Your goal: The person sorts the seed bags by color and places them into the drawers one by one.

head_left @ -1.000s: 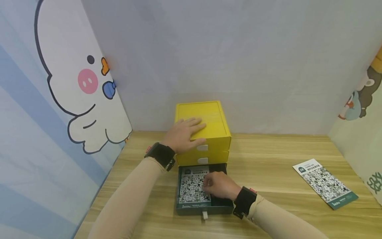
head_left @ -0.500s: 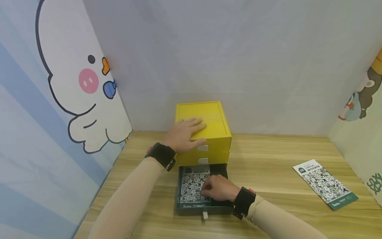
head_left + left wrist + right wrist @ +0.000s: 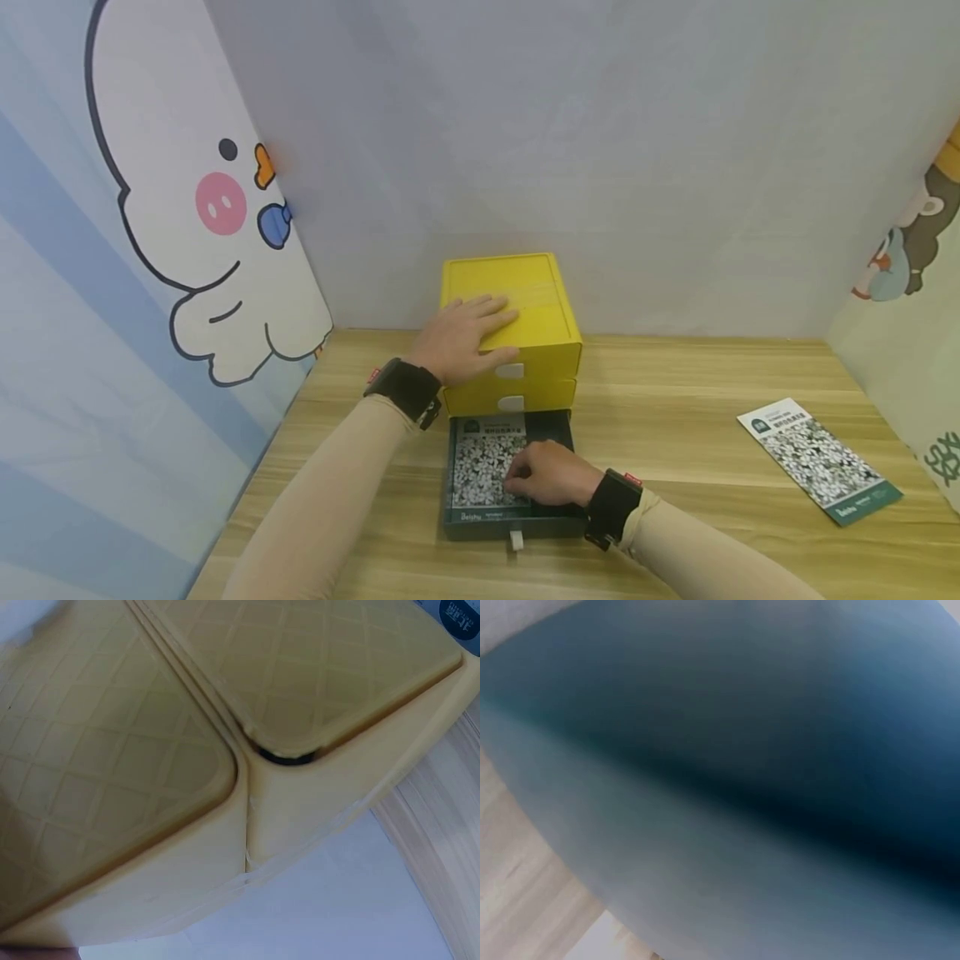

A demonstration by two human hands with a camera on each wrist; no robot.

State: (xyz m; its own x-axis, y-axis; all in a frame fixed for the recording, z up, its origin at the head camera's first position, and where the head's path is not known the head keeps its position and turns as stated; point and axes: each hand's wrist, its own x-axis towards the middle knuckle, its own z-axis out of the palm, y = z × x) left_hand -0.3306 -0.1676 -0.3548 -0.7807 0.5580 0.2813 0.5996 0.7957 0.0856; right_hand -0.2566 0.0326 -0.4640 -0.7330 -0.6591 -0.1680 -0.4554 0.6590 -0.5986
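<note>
My left hand (image 3: pixel 467 337) rests spread on top of a yellow drawer box (image 3: pixel 528 287), its fingers straight. In the left wrist view, the grid-patterned drawer fronts (image 3: pixel 315 682) fill most of the frame. The dark green bottom drawer (image 3: pixel 555 528) is pulled out, with a flower seed packet (image 3: pixel 480 467) lying face up in its left part. My right hand (image 3: pixel 551 473) is over the drawer's right side, fingers curled and fingertips over the packet's face; I cannot tell whether they pinch it. In the right wrist view, the drawer wall (image 3: pixel 705 847) is close and blurred.
A second, similar seed packet (image 3: pixel 821 462) lies slanted on the wooden table (image 3: pixel 660 417) at the right. A white pull tab (image 3: pixel 516 541) sticks out from the drawer's front. A grey wall (image 3: pixel 675 183) stands right behind the box.
My right hand has shifted slightly left and toward me over the seed packet, which has moved a little to the right in the drawer. The left hand stays put.
</note>
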